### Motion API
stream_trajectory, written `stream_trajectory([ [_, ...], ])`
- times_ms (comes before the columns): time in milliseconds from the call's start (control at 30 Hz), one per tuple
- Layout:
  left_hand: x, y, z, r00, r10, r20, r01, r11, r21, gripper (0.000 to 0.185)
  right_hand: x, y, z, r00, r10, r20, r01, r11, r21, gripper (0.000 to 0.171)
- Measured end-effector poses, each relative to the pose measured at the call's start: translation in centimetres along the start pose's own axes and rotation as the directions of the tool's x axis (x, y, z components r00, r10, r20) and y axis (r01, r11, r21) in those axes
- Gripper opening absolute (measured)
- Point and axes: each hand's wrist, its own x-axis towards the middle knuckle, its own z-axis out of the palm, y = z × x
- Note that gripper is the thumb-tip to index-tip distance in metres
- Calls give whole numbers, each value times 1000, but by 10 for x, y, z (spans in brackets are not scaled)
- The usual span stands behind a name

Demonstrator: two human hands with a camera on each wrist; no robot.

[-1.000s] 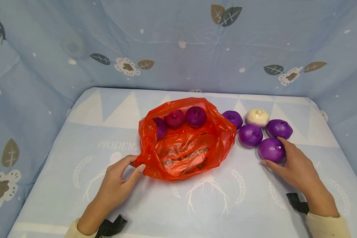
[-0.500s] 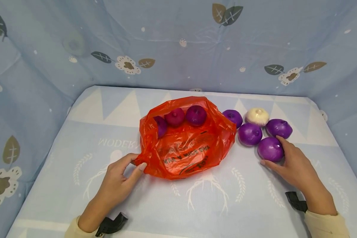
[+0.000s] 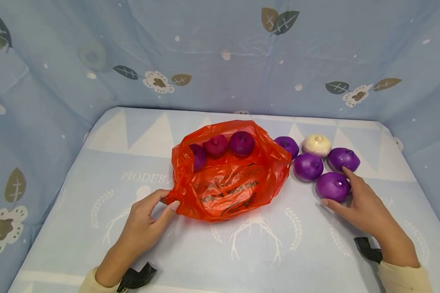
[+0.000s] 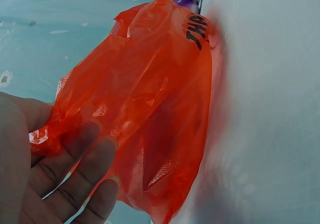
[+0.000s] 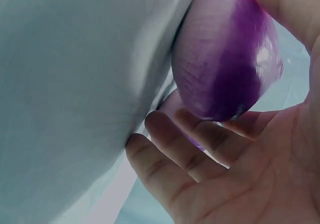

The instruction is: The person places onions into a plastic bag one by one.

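Observation:
In the head view, a red plastic bag (image 3: 223,191) lies with its mouth spread wide. Three purple onions show inside, one of them a rounded onion (image 3: 241,143). At the bag's lower left corner, my left hand (image 3: 143,224) pinches the gathered plastic between thumb and forefinger; the other fingers rest behind the film in the left wrist view. My right hand (image 3: 368,205) holds a purple onion (image 3: 332,187) between thumb and forefinger, low at the table. The right wrist view shows this onion (image 5: 225,54) against the fingers, with the remaining fingertips near the table.
More purple onions sit right of the bag: one onion (image 3: 287,146) against it, another onion (image 3: 308,167) beside the held one, and a third onion (image 3: 343,159) behind. A pale onion (image 3: 317,145) stands among them. A patterned cloth wall (image 3: 220,61) rises behind the table (image 3: 271,260).
The onion at my right hand has turned and shifted slightly towards the lower left. My left hand and the bag stay almost still.

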Motion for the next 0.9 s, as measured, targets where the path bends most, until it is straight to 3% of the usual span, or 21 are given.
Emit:
stream_trajectory([
  [367,0,-1,0,1000,5,-3,-5,1000,-7,36,-1,2,-1,1000,-10,-12,10,1000,-14,97],
  [900,0,-2,1,1000,10,-2,-10,1000,-3,37,-2,0,-1,999,39,-11,-39,999,-23,98],
])
